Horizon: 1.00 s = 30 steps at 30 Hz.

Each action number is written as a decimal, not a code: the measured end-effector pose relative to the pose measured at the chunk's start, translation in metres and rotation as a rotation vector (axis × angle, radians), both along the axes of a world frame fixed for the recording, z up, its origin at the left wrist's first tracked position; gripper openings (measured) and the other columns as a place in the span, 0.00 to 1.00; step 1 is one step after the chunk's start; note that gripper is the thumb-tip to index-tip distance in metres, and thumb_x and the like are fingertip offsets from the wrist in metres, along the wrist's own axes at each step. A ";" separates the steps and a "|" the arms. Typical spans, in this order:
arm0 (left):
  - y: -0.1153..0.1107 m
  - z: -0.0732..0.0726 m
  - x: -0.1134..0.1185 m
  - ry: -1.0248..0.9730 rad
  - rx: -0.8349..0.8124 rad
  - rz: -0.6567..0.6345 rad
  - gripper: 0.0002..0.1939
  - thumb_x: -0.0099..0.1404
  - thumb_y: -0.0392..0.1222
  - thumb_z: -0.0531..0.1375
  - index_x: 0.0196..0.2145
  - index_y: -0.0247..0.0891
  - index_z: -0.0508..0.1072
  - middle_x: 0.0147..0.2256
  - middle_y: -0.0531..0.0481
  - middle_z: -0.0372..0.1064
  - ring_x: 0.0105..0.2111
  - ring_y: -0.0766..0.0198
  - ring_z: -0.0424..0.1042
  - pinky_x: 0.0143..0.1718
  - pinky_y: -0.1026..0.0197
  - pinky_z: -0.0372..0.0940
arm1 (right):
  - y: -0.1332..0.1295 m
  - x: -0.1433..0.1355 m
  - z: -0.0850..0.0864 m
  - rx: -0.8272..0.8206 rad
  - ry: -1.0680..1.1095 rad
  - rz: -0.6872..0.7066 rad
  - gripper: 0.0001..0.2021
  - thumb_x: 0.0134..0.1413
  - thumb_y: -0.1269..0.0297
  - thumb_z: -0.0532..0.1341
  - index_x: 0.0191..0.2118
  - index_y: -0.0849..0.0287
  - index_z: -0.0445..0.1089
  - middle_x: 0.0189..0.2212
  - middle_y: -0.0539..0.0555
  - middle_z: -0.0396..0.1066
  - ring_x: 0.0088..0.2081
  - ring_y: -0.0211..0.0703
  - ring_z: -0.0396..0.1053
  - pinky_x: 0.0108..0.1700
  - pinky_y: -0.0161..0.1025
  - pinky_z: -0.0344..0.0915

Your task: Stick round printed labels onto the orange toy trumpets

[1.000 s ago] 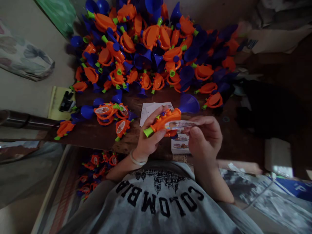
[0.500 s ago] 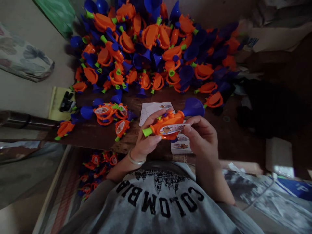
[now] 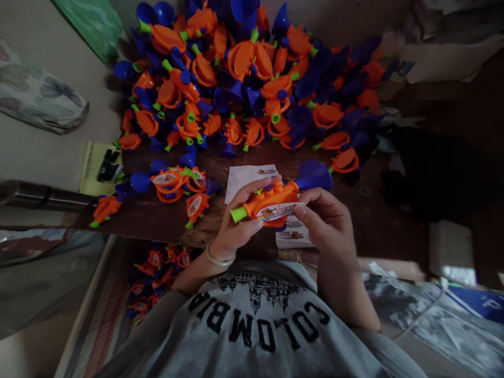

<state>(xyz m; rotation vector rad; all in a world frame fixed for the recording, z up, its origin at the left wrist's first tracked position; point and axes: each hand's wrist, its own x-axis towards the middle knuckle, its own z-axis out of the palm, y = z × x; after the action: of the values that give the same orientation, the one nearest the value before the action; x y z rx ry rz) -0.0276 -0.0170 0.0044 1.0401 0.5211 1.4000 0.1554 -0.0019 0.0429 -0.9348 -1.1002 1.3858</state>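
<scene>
My left hand (image 3: pixel 240 226) is wrapped round an orange toy trumpet (image 3: pixel 271 196) with a lime mouthpiece and a blue bell that points right. Between the thumb and finger of my right hand (image 3: pixel 328 218) is the right end of an oval sticker (image 3: pixel 275 211). The sticker lies over the front side of the trumpet, its left part against the orange body. Below the trumpet, sticker sheets (image 3: pixel 293 239) lie at the table's front edge. White sheets (image 3: pixel 236 178) lie behind my left hand.
A big heap of toy trumpets (image 3: pixel 241 60) covers the table's back. Trumpets with stickers (image 3: pixel 197 206) lie at the left, near a dark cylinder (image 3: pixel 39 194) and a yellow pad (image 3: pixel 92 168). More trumpets (image 3: pixel 155 258) are below the table edge.
The sticker has shifted slightly left and lies closer along the trumpet's body. The trumpet has tilted a little in my left hand.
</scene>
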 end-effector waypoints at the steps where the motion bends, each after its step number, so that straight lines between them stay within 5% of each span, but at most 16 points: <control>1: 0.000 0.000 0.000 0.013 -0.004 0.004 0.35 0.64 0.49 0.70 0.66 0.44 0.70 0.71 0.39 0.65 0.72 0.36 0.64 0.74 0.32 0.60 | 0.000 0.000 0.001 0.002 -0.007 0.001 0.12 0.55 0.57 0.76 0.31 0.55 0.75 0.25 0.44 0.68 0.25 0.31 0.61 0.27 0.30 0.60; 12: -0.002 0.001 0.001 0.070 0.006 0.059 0.28 0.68 0.46 0.68 0.64 0.47 0.72 0.70 0.42 0.68 0.71 0.40 0.66 0.74 0.34 0.60 | -0.001 -0.001 0.002 0.027 -0.071 0.000 0.13 0.55 0.55 0.75 0.31 0.54 0.74 0.25 0.44 0.68 0.25 0.32 0.61 0.27 0.32 0.61; 30: -0.010 -0.002 0.009 0.144 0.140 0.184 0.24 0.71 0.43 0.66 0.63 0.48 0.72 0.69 0.42 0.68 0.74 0.40 0.61 0.74 0.31 0.58 | -0.004 -0.010 -0.002 0.303 -0.460 -0.259 0.08 0.64 0.59 0.69 0.34 0.53 0.75 0.25 0.45 0.72 0.25 0.35 0.65 0.28 0.37 0.61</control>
<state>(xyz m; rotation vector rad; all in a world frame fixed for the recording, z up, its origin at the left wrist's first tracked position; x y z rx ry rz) -0.0184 -0.0269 0.0027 1.2371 0.6450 1.5482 0.1456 -0.0062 0.0407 -1.1532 -1.4259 0.7819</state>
